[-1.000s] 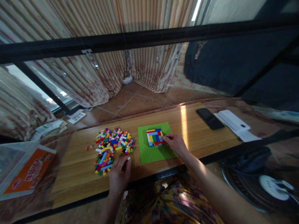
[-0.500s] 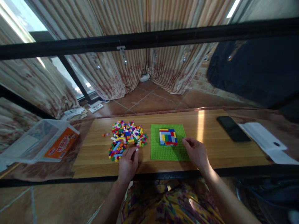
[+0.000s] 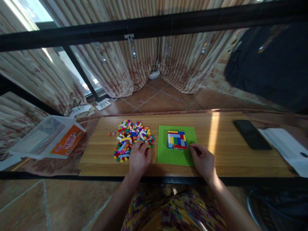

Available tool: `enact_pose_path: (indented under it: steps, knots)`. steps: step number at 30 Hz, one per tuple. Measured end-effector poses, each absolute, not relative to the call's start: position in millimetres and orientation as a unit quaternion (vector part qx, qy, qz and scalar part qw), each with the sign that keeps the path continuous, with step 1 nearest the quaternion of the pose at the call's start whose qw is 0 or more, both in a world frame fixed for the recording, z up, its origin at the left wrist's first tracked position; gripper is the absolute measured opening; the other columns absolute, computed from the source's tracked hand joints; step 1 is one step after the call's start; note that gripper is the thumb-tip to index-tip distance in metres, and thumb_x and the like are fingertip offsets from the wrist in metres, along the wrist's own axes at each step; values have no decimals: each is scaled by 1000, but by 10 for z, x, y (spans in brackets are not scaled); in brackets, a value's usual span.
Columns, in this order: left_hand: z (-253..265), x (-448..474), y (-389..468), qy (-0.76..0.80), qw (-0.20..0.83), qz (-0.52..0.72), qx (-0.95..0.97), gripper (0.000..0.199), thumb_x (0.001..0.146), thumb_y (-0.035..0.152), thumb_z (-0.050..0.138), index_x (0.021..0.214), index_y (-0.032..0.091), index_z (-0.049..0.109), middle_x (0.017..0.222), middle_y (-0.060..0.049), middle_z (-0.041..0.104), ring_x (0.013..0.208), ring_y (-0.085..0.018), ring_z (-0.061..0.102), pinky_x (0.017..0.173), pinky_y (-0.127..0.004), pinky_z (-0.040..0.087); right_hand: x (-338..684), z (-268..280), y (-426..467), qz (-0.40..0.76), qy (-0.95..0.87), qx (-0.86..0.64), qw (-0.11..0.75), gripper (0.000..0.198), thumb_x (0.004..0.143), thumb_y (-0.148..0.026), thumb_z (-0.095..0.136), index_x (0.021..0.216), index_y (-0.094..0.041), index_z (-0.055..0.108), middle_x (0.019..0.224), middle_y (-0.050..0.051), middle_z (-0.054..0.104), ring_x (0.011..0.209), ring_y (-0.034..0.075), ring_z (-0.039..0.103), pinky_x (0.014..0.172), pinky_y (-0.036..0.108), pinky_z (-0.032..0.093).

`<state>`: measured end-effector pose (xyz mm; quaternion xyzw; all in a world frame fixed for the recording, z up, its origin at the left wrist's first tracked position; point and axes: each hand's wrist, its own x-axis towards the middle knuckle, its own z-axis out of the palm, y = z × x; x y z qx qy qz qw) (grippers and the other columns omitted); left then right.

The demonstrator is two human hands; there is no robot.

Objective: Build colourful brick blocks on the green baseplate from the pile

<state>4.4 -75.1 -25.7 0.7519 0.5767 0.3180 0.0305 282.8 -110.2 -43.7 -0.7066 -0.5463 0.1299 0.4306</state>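
Observation:
My left hand is over the lower right edge of a pile of small colourful building bricks, its fingers curled together. Whatever may be between its fingertips is hidden. A square block of bricks in red, blue, yellow, white and green stands on a green studded baseplate. Just right of the block, at the baseplate's right side, my right hand has its thumb and forefinger pinched. What that pinch holds, if anything, is too small to make out.
On the wooden tabletop lies a black phone, with a white object to its right. A clear plastic box with an orange label stands at the left. A few loose bricks lie left of the pile.
My left hand has moved up and right along the pile; a small white spot at its fingertips no longer shows. My right hand stays by the baseplate. The view has shifted slightly.

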Motion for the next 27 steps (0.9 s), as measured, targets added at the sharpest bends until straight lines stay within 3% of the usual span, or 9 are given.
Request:
enact_pose_path:
  steps: [8, 15, 19, 22, 27]
  knots:
    - [-300, 149, -655, 589, 9, 275, 760, 13, 84, 21, 62, 95, 18, 69, 105, -11, 65, 96, -28, 60, 86, -43, 53, 2838, -460, -1100, 125, -557, -702, 426, 27, 89, -41, 54, 91, -20, 71, 90, 7, 73, 79, 22, 67, 71, 33, 52]
    - [-266, 168, -682, 570, 35, 289, 768, 11, 87, 15, 56, 92, 19, 64, 105, -11, 65, 99, -27, 60, 89, -42, 52, 2825, -443, -1101, 119, -557, -701, 429, 27, 90, -42, 54, 91, -21, 70, 91, 8, 73, 80, 22, 68, 71, 34, 52]
    - [-213, 173, -717, 567, 72, 317, 756, 12, 89, 15, 51, 95, 19, 61, 96, -9, 67, 93, -25, 63, 84, -39, 53, 2811, -433, -1101, 121, -556, -701, 429, 27, 90, -41, 53, 91, -21, 70, 92, 8, 73, 81, 22, 67, 73, 35, 52]
    - [-130, 218, -719, 559, 148, 373, 726, 15, 91, 17, 49, 96, 20, 62, 94, -7, 69, 89, -21, 66, 80, -34, 55, 2803, -425, -1098, 128, -558, -698, 430, 26, 91, -39, 52, 91, -21, 70, 92, 8, 73, 81, 22, 67, 74, 35, 52]
    - [-34, 463, -679, 509, 392, 433, 632, 14, 89, 24, 55, 97, 20, 66, 80, -1, 70, 70, -14, 67, 62, -25, 54, 2797, -421, -1085, 115, -562, -699, 428, 25, 91, -37, 52, 91, -21, 70, 90, 8, 72, 81, 22, 67, 72, 34, 51]
